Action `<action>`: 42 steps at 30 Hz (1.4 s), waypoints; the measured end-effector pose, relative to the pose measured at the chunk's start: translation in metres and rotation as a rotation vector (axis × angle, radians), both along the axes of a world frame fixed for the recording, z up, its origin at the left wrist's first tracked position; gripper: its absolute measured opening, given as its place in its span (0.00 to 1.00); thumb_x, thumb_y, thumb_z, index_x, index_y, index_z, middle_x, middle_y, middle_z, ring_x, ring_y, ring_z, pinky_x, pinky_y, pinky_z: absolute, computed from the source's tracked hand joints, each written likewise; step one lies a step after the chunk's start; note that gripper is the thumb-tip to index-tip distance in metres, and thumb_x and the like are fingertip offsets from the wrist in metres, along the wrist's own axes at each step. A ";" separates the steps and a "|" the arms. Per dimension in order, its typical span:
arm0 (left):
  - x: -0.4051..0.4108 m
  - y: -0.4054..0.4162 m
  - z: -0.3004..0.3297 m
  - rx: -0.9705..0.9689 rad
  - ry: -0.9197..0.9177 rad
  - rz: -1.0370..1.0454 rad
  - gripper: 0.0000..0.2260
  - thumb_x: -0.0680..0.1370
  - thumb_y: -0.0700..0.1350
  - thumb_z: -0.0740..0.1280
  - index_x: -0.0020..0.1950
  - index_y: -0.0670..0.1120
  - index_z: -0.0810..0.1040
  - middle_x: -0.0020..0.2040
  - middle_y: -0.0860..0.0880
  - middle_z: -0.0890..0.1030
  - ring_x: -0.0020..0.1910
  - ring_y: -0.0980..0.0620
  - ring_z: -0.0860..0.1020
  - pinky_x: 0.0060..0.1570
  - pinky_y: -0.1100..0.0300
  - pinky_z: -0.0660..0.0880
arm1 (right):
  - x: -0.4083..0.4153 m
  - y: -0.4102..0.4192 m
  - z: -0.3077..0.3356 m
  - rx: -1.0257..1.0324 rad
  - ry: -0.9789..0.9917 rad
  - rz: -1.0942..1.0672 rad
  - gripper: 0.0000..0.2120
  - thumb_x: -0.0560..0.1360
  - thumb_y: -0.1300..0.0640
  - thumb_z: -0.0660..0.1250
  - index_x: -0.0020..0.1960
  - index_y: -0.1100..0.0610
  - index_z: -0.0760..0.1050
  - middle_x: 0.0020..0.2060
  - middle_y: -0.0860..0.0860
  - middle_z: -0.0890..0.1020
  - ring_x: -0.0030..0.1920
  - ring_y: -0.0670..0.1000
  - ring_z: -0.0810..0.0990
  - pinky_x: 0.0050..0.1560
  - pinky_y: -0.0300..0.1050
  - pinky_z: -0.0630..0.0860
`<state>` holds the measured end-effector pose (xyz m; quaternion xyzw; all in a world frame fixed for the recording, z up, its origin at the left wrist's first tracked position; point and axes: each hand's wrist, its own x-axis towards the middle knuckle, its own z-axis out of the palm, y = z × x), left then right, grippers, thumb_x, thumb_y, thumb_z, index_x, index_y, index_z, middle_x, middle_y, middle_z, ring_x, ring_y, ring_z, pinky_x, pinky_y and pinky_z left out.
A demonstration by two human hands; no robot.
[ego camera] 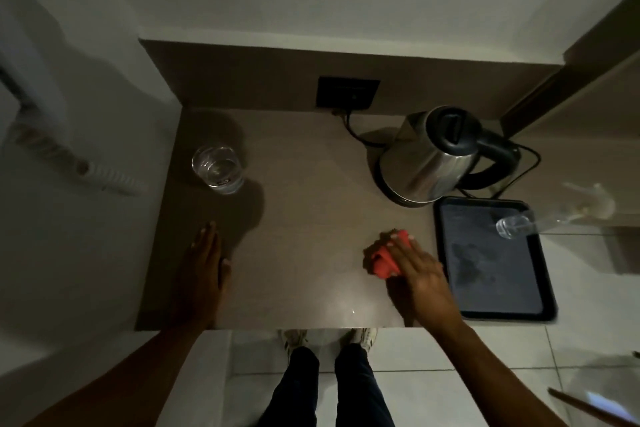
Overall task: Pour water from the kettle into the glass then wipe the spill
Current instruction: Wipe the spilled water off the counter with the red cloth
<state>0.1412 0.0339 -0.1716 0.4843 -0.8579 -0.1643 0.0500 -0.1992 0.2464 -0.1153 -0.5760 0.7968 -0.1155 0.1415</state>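
Head view: the glass stands at the back left of the bench with water in it, and the kettle sits upright at the back right, so the pouring looks done. The right hand presses flat, fingers spread, on a red cloth at the front right of the bench, just beside a dark tray; wiping seems under way. No spill is plain in the dim light, though a faint sheen shows near the front edge. The left hand lies open and flat on the bench at the front left, holding nothing. Between the two hands the bench is bare, giving wide room to sweep. The tray and kettle bound the right, the front edge drops to the floor, and the glass stands well apart from the cloth.
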 end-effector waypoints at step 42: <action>-0.113 -0.084 0.046 0.264 0.902 0.680 0.37 0.63 0.32 0.80 0.69 0.34 0.70 0.66 0.36 0.76 0.65 0.40 0.75 0.64 0.55 0.72 | -0.100 0.069 -0.016 0.070 -0.177 -0.571 0.40 0.73 0.30 0.49 0.78 0.52 0.61 0.79 0.51 0.59 0.80 0.53 0.53 0.73 0.68 0.53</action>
